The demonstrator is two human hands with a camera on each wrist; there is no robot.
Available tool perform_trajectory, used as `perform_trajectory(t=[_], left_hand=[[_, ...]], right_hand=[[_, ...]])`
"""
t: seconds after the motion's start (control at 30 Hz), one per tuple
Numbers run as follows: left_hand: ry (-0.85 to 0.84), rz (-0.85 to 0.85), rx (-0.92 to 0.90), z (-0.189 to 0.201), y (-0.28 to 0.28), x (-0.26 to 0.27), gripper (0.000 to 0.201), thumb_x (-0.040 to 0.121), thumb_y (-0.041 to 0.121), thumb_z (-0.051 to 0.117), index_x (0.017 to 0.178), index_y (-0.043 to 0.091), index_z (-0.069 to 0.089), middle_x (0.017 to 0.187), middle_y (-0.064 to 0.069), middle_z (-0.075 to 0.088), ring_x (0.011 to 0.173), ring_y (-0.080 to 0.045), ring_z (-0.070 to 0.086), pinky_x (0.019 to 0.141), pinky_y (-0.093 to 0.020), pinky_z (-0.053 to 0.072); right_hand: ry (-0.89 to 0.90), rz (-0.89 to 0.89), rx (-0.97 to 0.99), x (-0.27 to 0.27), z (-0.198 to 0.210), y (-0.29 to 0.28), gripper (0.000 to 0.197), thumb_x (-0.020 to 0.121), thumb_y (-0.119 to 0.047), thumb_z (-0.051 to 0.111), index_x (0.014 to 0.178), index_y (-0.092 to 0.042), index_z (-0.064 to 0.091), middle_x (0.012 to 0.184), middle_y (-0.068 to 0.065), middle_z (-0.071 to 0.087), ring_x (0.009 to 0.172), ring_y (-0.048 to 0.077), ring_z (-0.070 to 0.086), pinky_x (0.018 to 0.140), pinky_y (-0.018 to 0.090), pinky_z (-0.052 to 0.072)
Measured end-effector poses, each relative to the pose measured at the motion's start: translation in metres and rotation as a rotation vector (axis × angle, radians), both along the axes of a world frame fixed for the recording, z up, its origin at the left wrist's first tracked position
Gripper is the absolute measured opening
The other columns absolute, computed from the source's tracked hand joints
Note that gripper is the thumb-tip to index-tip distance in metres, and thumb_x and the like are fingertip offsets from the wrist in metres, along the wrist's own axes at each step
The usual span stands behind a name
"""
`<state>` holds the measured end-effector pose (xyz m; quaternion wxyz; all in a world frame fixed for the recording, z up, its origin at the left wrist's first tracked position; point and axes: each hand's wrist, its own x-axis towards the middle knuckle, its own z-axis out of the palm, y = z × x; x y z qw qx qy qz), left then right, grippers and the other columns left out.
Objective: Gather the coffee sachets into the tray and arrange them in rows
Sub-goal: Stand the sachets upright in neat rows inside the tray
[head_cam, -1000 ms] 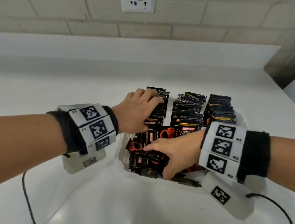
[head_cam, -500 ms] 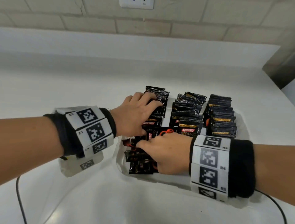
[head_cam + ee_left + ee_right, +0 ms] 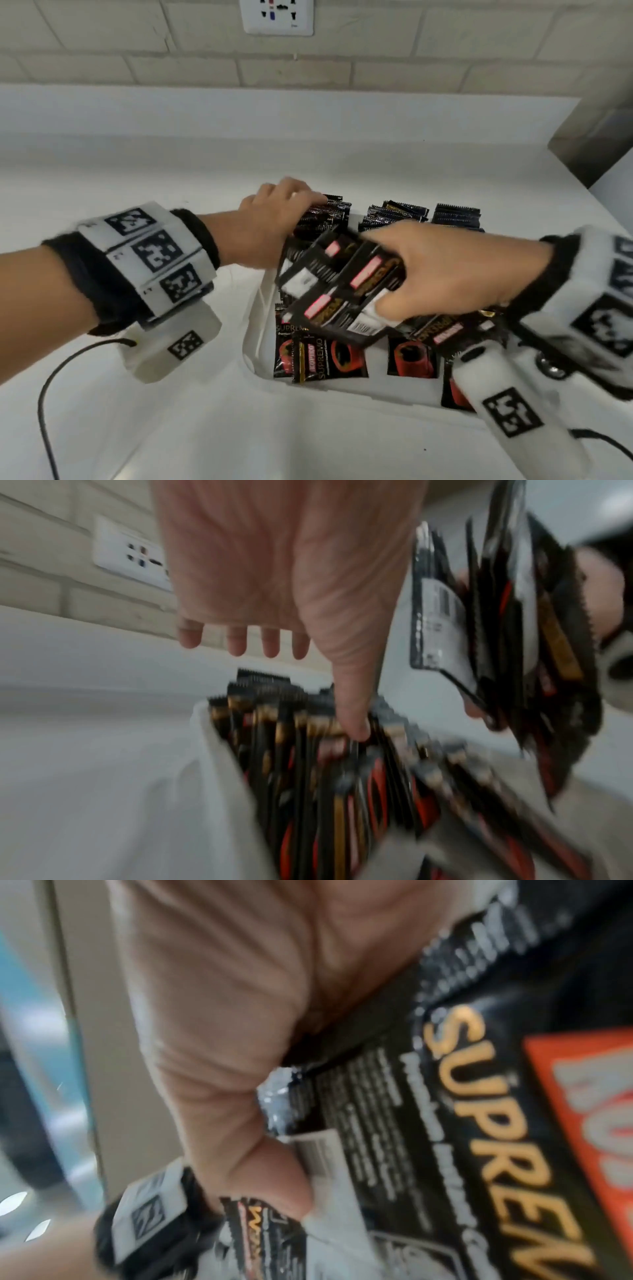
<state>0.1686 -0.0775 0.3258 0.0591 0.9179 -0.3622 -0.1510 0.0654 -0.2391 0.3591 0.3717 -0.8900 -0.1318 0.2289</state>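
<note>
Keep right hand [image 3: 442, 274] clamped on lifted sachets [image 3: 342, 284], slide them upright into left row [image 3: 322, 219] at 11 o'clock in tray [image 3: 255, 329], left hand [image 3: 270, 222] fingers straight, thumb parting row.

I read "SUPREMO" in gold and "KOPIKO" on a red band on the flat sachets [image 3: 320, 356] at the tray's near end. My right wrist view shows "SUPREN", cut off at the edge, in gold on the held sachet [image 3: 486, 1123]. Its fine print and the barcode label are too blurred for me.
</note>
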Motion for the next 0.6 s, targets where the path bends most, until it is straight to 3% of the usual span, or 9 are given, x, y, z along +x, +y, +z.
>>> perform_trajectory(t=[0.07, 0.17, 0.27, 0.37, 0.47, 0.53, 0.6], left_hand=[[0.044, 0.092, -0.196, 0.014, 0.006, 0.004, 0.072, 0.074, 0.037, 0.069, 0.137, 0.031, 0.035, 0.140, 0.001, 0.027, 0.131, -0.020, 0.029, 0.106, -0.036, 0.032], [0.166, 0.194, -0.542, 0.031, 0.017, -0.003, 0.049, 0.064, 0.063, 0.070, 0.106, 0.049, 0.050, 0.125, 0.019, 0.048, 0.117, -0.002, 0.048, 0.091, -0.023, 0.039], [0.364, 0.283, -0.855, 0.033, 0.016, -0.025, 0.050, 0.054, 0.060, 0.069, 0.101, 0.048, 0.057, 0.108, 0.026, 0.063, 0.101, 0.008, 0.058, 0.084, -0.017, 0.043], [0.596, 0.371, -0.947, 0.013, 0.003, -0.051, 0.077, 0.048, 0.058, 0.070, 0.120, 0.038, 0.052, 0.106, 0.023, 0.065, 0.099, 0.004, 0.062, 0.086, -0.022, 0.048], [0.930, 0.464, -0.958, -0.001, -0.021, -0.068, 0.090, 0.057, 0.053, 0.078, 0.134, 0.024, 0.043, 0.113, 0.009, 0.066, 0.100, -0.008, 0.066, 0.086, -0.030, 0.054], [1.030, 0.493, -0.995, -0.006, -0.035, -0.073, 0.068, 0.070, 0.043, 0.077, 0.126, 0.014, 0.051, 0.108, -0.002, 0.071, 0.096, -0.015, 0.069, 0.083, -0.035, 0.055], [1.004, 0.515, -1.075, -0.008, -0.047, -0.077, 0.041, 0.079, 0.030, 0.065, 0.115, 0.012, 0.060, 0.102, -0.007, 0.072, 0.094, -0.019, 0.069, 0.081, -0.037, 0.055]], right_hand=[[-0.016, -0.131, 0.103, -0.003, 0.005, -0.018, 0.015, 0.073, 0.002, 0.065, 0.080, -0.010, 0.058, 0.071, 0.006, 0.065, 0.057, 0.003, 0.057, 0.052, 0.014, 0.046], [0.051, -0.339, 0.362, -0.007, 0.001, -0.041, 0.029, 0.066, 0.008, 0.072, 0.089, -0.008, 0.063, 0.091, 0.013, 0.071, 0.077, 0.020, 0.068, 0.069, 0.028, 0.056], [0.204, -0.502, 0.615, -0.011, -0.015, -0.053, 0.042, 0.057, 0.001, 0.063, 0.100, 0.000, 0.062, 0.099, 0.020, 0.068, 0.084, 0.029, 0.067, 0.072, 0.038, 0.056], [0.276, -0.615, 0.823, -0.013, -0.030, -0.052, 0.043, 0.057, 0.002, 0.061, 0.101, 0.001, 0.062, 0.102, 0.023, 0.067, 0.081, 0.029, 0.068, 0.072, 0.039, 0.056], [0.267, -0.637, 1.006, -0.016, -0.037, -0.040, 0.035, 0.059, 0.010, 0.063, 0.090, -0.006, 0.071, 0.096, 0.020, 0.070, 0.078, 0.028, 0.068, 0.069, 0.039, 0.056], [0.231, -0.666, 1.053, -0.017, -0.039, -0.030, 0.032, 0.062, 0.011, 0.063, 0.086, -0.009, 0.071, 0.088, 0.016, 0.070, 0.074, 0.026, 0.068, 0.066, 0.038, 0.057], [0.177, -0.735, 1.026, -0.017, -0.042, -0.022, 0.035, 0.072, 0.010, 0.060, 0.102, -0.006, 0.063, 0.094, 0.018, 0.067, 0.079, 0.026, 0.065, 0.067, 0.038, 0.056]])
